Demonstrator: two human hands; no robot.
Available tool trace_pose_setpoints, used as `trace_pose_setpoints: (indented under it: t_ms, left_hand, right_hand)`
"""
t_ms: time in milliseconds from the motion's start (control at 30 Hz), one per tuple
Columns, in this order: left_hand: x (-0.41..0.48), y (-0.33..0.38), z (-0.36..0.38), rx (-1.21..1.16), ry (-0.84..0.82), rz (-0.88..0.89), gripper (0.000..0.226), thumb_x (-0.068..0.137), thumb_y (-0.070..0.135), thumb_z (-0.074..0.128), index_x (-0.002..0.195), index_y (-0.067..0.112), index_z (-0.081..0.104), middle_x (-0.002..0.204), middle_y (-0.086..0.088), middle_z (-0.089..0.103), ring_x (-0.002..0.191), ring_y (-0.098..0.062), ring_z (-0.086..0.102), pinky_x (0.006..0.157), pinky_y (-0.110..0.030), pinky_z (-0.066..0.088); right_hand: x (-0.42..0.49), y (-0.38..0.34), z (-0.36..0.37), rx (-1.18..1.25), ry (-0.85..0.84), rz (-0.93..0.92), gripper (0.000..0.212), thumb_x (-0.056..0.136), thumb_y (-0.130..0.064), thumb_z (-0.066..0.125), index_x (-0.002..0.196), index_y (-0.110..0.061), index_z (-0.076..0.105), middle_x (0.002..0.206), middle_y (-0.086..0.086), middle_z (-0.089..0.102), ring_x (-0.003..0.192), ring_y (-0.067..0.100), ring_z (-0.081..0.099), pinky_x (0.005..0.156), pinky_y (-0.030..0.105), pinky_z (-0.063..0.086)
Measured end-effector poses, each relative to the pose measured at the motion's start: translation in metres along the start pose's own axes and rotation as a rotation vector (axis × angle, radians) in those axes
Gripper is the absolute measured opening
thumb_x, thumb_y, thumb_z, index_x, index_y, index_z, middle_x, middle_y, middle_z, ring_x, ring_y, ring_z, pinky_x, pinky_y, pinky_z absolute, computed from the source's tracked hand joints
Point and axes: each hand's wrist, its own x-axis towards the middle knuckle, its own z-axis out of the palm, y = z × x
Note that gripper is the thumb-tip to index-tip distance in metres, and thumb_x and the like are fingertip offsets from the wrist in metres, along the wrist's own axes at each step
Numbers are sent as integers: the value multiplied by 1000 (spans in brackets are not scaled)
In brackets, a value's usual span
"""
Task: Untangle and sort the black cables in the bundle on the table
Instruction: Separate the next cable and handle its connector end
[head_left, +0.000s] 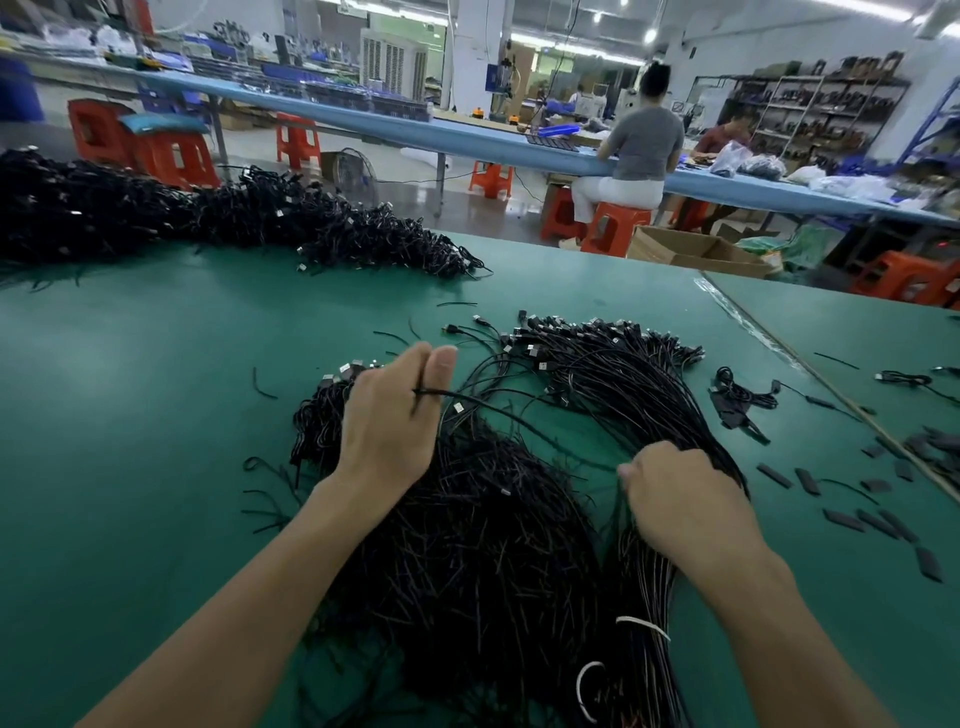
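A tangled heap of black cables (467, 530) lies on the green table (156, 415) in front of me. My left hand (389, 415) rests on its upper left part and pinches a single black cable (498, 408) between the fingers; that cable runs right toward my other hand. My right hand (680, 499) is closed around a straightened bundle of cables (644, 395) that fans out to metal plugs (571, 335) at the far end. White ties (644, 626) bind this bundle near the table's front.
A large pile of black cables (234, 218) sits at the table's far left. Small black sleeves (841, 519) and a few loose cables (743, 395) are scattered at the right. A seam (810, 364) divides the table. People sit at a blue bench (639, 135) behind.
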Motion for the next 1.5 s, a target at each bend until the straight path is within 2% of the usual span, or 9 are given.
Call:
trace_pose_setpoints:
  t_ms: [200,300,433,667,800,967,1267,1367,1500]
  left_hand:
    - [-10,11,24,327,-203,165,29,105,35,40,79,22,38,61,15,38,51,-14,40,51,-27,29]
    - [-13,13,27,257,-299,134,21,104,29,38,84,22,35,70,13,43,63,-15,42,58,-37,36]
    - [-14,8,27,138,-298,90,18,105,19,38,88,21,41,77,11,48,69,-2,45,62,-18,35]
    - [1,-2,10,-152,165,-172,20,102,26,52,83,18,55,65,-1,54,54,-18,47,46,-26,39]
    - [0,3,5,14,-189,-97,30,89,50,60,72,26,58,56,9,55,46,-4,42,46,-17,34]
    - [-12,-8,2,302,-701,-226,28,78,58,69,93,40,53,95,17,64,93,-5,59,78,-34,51]
    - [-19,-11,-8,-9,-750,-253,31,102,36,51,77,25,66,45,16,46,40,-4,36,45,-18,30]
    - [-15,4,-14,-175,-836,-275,49,101,50,46,69,22,69,47,10,37,43,-9,34,49,-22,32]
    - [-17,24,-15,-549,-1144,-435,60,100,55,38,71,16,73,46,9,28,42,-9,23,42,-18,25]
  right_hand:
    - [-20,-41,-8,287,-125,-462,65,90,-44,60,148,-35,31,134,-13,55,131,8,45,122,36,17]
    - [-25,-53,-5,593,-139,-393,41,90,-48,61,128,-39,49,103,-22,63,98,-5,60,91,9,44]
    - [-22,-55,6,809,120,-341,31,100,-45,47,81,-24,62,58,-15,56,55,3,52,54,15,42]
    - [-10,-23,12,667,500,-187,50,102,-36,49,59,-9,48,51,2,43,47,9,30,46,28,29]
    - [-7,-14,18,454,291,-151,45,102,-40,48,64,-17,53,55,-4,51,46,13,45,48,32,41]
    - [-9,-23,24,405,-126,-208,22,100,-42,51,97,-26,68,89,-6,67,83,14,63,80,40,54]
    - [0,-21,16,738,183,-242,19,101,-28,54,97,-22,72,73,-26,62,71,-7,59,60,6,41]
    - [3,-22,16,938,266,-226,19,100,-30,56,90,-26,72,59,-13,62,49,5,49,45,23,39]
    - [5,-35,19,1072,240,-277,16,97,-26,61,86,-30,73,83,-8,73,75,11,66,67,27,53]
